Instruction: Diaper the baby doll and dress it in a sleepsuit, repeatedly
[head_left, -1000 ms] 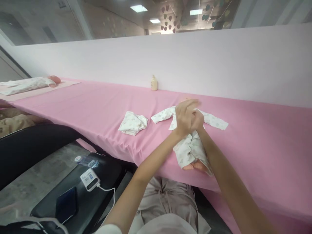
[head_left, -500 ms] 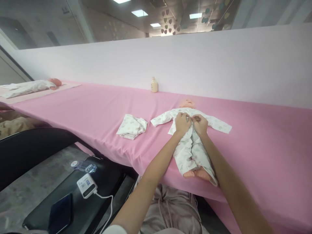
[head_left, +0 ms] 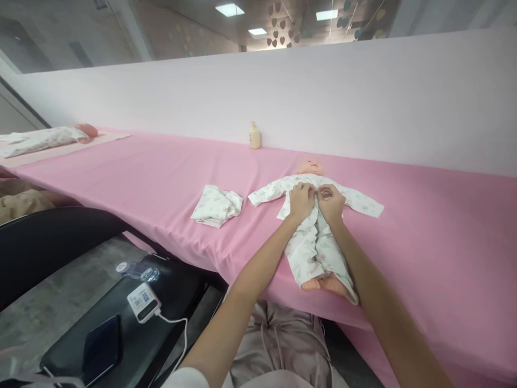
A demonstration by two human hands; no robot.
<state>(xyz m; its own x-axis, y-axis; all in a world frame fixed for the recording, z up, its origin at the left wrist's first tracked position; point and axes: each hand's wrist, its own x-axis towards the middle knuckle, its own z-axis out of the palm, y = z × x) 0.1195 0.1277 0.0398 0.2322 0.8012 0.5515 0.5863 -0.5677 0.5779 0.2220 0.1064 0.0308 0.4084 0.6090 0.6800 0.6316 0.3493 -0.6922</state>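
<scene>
A baby doll [head_left: 310, 167] lies on its back on the pink-covered table [head_left: 169, 172], its head towards the wall. It wears a white printed baby outfit [head_left: 301, 253], sleeves spread to both sides and the front edges running down the middle. My left hand [head_left: 302, 200] pinches one front edge at the chest. Right beside it, my right hand [head_left: 330, 202] pinches the other edge, fingertips almost meeting. Whatever fastening lies between the fingers is too small to make out. The doll's feet [head_left: 323, 284] show at the lower hem.
Folded printed cloth [head_left: 217, 206] lies left of the doll. A cream pump bottle [head_left: 254, 136] stands by the wall. Another dressed doll [head_left: 48, 140] lies at the far left. A black chair [head_left: 161, 296] holds a phone [head_left: 102, 347], a white device [head_left: 143, 303] with a cable and a plastic bottle [head_left: 137, 271].
The view has tipped slightly, so everything sits a little higher. Both hands stay at the chest of the outfit, with only small finger movements.
</scene>
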